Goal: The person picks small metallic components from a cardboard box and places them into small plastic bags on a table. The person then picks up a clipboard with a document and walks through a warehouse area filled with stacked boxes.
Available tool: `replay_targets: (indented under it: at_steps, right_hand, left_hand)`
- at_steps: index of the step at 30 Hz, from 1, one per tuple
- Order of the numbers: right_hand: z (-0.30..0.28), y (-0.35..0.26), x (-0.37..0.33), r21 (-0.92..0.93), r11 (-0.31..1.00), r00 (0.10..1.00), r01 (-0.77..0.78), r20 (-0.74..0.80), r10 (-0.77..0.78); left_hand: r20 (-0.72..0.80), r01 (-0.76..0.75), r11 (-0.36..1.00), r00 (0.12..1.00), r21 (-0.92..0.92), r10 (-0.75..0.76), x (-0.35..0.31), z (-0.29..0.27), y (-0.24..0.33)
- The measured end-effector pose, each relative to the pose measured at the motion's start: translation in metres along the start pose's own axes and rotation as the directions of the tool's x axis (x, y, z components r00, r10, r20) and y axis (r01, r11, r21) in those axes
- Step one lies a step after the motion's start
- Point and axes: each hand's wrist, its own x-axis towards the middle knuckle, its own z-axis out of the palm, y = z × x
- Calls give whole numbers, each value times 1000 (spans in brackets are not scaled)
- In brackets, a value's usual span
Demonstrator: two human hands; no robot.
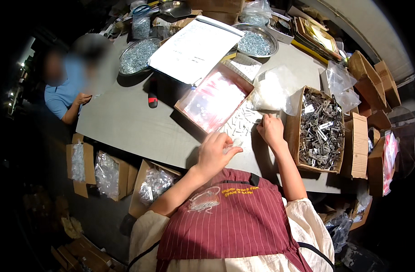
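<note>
My left hand (215, 152) is closed at the table's near edge, with a small clear plastic bag (235, 144) between thumb and fingers. To its right, my right hand (271, 128) has its fingers drawn together at the edge of a spread of small whitish strips (240, 121); whatever is in its fingertips is hidden. Just beyond my left hand stands an open shallow carton (189, 116) of flat clear bags with pink-red edges. A larger clear bag of white pieces (273, 90) lies beyond my right hand.
At right stands a deep cardboard box (294, 131) full of dark metal clips. Written papers (196, 50) lie between two metal bowls of small shiny parts (137, 56) (255, 41). A black-and-red tool (152, 99) lies left. Another person (67, 88) sits at the far left.
</note>
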Motion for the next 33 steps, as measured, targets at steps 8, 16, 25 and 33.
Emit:
replay_targets:
  at_steps: [8,16,25,33]
  right_hand:
    - [-8,-3,0,-89,978,982,187,1,-188]
    - [-92,-48,-10,464,827,948,318,-135,-289]
    - [-127,-57,-38,488,813,920,319,49,-390]
    - [-147,-55,-73,473,843,911,258,172,-375]
  left_hand:
    - [39,-74,997,996,-23,75,1,15,-8]
    - [59,-70,996,996,-54,73,0,17,-13]
    - [154,-121,991,980,-54,128,10,16,3]
    - [159,-357,913,931,198,329,22,23,24]
